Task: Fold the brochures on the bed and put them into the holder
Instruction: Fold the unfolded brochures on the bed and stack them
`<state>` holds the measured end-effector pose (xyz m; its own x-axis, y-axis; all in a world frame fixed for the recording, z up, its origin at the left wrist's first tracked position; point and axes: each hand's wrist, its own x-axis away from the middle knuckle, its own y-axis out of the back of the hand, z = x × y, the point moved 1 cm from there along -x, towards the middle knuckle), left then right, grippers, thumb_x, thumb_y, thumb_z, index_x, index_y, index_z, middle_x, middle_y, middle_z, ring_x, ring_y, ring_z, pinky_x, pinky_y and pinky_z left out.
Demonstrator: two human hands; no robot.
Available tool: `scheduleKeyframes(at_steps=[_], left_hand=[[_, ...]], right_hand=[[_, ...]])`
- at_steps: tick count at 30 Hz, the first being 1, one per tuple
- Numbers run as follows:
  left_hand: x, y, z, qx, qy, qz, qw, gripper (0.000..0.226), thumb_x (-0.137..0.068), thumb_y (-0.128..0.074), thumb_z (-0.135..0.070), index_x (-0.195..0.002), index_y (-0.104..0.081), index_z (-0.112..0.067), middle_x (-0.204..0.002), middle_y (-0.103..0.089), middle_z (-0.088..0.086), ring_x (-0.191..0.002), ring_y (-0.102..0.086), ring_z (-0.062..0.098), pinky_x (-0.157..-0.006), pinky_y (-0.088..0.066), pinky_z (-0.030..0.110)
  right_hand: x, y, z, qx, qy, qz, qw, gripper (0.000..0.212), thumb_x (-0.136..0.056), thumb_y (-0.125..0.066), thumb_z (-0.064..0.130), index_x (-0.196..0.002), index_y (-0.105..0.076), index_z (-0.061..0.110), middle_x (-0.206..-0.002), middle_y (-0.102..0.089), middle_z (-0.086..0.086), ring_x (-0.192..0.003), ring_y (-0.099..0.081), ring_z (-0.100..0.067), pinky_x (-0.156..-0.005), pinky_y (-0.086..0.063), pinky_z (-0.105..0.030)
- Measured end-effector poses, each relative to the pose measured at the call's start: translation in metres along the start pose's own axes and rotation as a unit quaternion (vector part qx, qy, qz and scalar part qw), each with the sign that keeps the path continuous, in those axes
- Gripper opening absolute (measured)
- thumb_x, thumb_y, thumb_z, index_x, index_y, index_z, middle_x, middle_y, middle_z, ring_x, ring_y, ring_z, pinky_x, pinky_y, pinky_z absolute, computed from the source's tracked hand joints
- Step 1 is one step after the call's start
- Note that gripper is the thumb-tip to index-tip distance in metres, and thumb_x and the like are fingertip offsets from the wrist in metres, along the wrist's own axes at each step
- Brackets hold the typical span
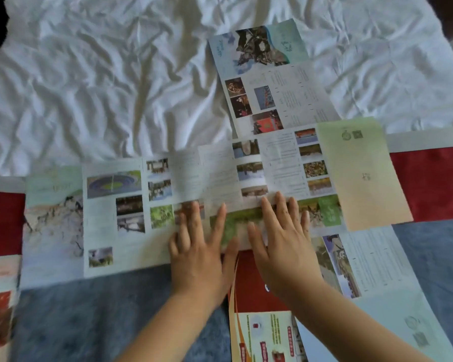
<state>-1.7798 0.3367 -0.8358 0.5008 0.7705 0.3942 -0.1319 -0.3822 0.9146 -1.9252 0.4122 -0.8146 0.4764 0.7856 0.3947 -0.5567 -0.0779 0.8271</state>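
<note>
Both hands, left hand [202, 254] and right hand [280, 246], fingers spread, press flat on the long unfolded photo brochure [110, 218]; others lie open on the bed [102, 87], no holder visible.

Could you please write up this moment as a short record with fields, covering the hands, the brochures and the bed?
left hand: flat, fingers spread, pressing the wide brochure
right hand: flat beside it, pressing the same sheet
wide brochure: unfolded, lying across the bed
upper brochure: unfolded, partly under the wide one
red leaflet: near edge, under the right forearm
bed sheet: white, wrinkled
holder: not in view
</note>
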Motion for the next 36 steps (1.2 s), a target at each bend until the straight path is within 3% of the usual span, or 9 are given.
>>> scheduleKeyframes(at_steps=[2,5,9,13,17,21,24,30,36], left_hand=[[0.028,0.000,-0.011,0.008,-0.001,0.028,1.000,0.071,-0.097,0.005,-0.071,-0.161,0.012,-0.042,-0.170,0.007,0.017,-0.154,-0.019,0.042,-0.116,-0.031,0.060],[0.061,-0.003,-0.021,0.025,-0.009,0.062,0.998,0.069,-0.102,-0.008,-0.063,-0.158,-0.036,-0.034,-0.156,-0.043,0.023,-0.127,-0.062,0.038,-0.086,-0.058,0.051],[0.086,-0.014,-0.025,-0.007,-0.047,0.080,0.996,0.071,-0.082,-0.037,-0.066,-0.146,-0.042,-0.036,-0.137,-0.066,0.013,-0.095,-0.076,0.028,-0.068,-0.060,0.041],[0.086,-0.006,-0.029,0.039,-0.070,0.071,0.994,0.065,-0.070,-0.048,-0.057,-0.132,-0.060,-0.041,-0.124,-0.074,-0.005,-0.086,-0.076,0.016,-0.082,-0.046,0.034],[0.067,0.005,-0.001,0.128,-0.126,-0.034,0.983,0.037,-0.076,-0.056,-0.037,-0.108,-0.076,-0.038,-0.115,-0.069,-0.021,-0.109,-0.069,0.011,-0.093,-0.035,0.038],[0.027,0.011,0.037,0.106,-0.120,-0.092,0.983,0.041,-0.090,-0.059,-0.030,-0.131,-0.068,-0.030,-0.144,-0.058,-0.007,-0.138,-0.052,0.018,-0.110,-0.033,0.048],[-0.006,0.013,0.046,0.077,-0.131,-0.092,0.984,0.054,-0.098,-0.060,-0.035,-0.150,-0.051,-0.026,-0.164,-0.036,0.002,-0.151,-0.034,0.024,-0.118,-0.029,0.051],[-0.069,0.028,0.006,0.030,-0.197,-0.061,0.978,0.059,-0.107,-0.026,-0.044,-0.163,-0.009,-0.039,-0.172,0.008,-0.002,-0.159,0.008,0.023,-0.127,-0.002,0.048],[-0.131,0.053,-0.081,-0.034,-0.335,-0.008,0.942,0.058,-0.108,-0.028,-0.043,-0.163,-0.010,-0.037,-0.172,0.011,0.000,-0.158,0.012,0.026,-0.127,0.005,0.050]], right_hand=[[0.000,-0.006,0.006,0.002,-0.027,0.009,1.000,0.072,-0.104,-0.009,0.062,-0.164,0.011,0.029,-0.165,0.033,0.000,-0.148,0.041,-0.022,-0.122,0.026,-0.040],[0.001,-0.013,0.011,0.012,-0.062,0.017,0.998,0.074,-0.102,-0.006,0.063,-0.164,0.015,0.029,-0.161,0.042,0.001,-0.143,0.048,-0.026,-0.117,0.032,-0.040],[0.006,-0.020,0.016,0.008,-0.084,0.017,0.996,0.078,-0.099,-0.004,0.068,-0.162,0.021,0.029,-0.155,0.052,0.004,-0.137,0.056,-0.021,-0.110,0.040,-0.037],[0.006,-0.028,0.018,0.012,-0.105,0.008,0.994,0.081,-0.099,-0.009,0.069,-0.156,0.032,0.027,-0.149,0.059,-0.001,-0.136,0.057,-0.023,-0.115,0.035,-0.045],[0.004,-0.037,0.021,0.008,-0.113,-0.017,0.993,0.086,-0.099,-0.012,0.069,-0.157,0.032,0.024,-0.147,0.060,-0.007,-0.137,0.057,-0.026,-0.112,0.038,-0.046],[0.002,-0.045,0.017,0.021,-0.093,-0.044,0.995,0.084,-0.102,-0.014,0.066,-0.157,0.033,0.023,-0.153,0.055,-0.009,-0.142,0.051,-0.026,-0.116,0.033,-0.046],[0.002,-0.052,0.012,0.037,-0.072,-0.083,0.993,0.081,-0.103,-0.013,0.064,-0.159,0.028,0.021,-0.159,0.047,-0.010,-0.148,0.043,-0.027,-0.121,0.027,-0.045],[0.002,-0.068,0.009,0.080,-0.056,-0.134,0.986,0.078,-0.104,-0.022,0.056,-0.165,-0.003,0.012,-0.171,0.012,-0.022,-0.158,0.014,-0.037,-0.126,0.002,-0.058],[0.001,-0.074,0.008,0.113,-0.062,-0.123,0.984,0.077,-0.102,-0.025,0.052,-0.160,-0.015,0.002,-0.169,0.001,-0.029,-0.158,0.008,-0.043,-0.125,-0.004,-0.062]])
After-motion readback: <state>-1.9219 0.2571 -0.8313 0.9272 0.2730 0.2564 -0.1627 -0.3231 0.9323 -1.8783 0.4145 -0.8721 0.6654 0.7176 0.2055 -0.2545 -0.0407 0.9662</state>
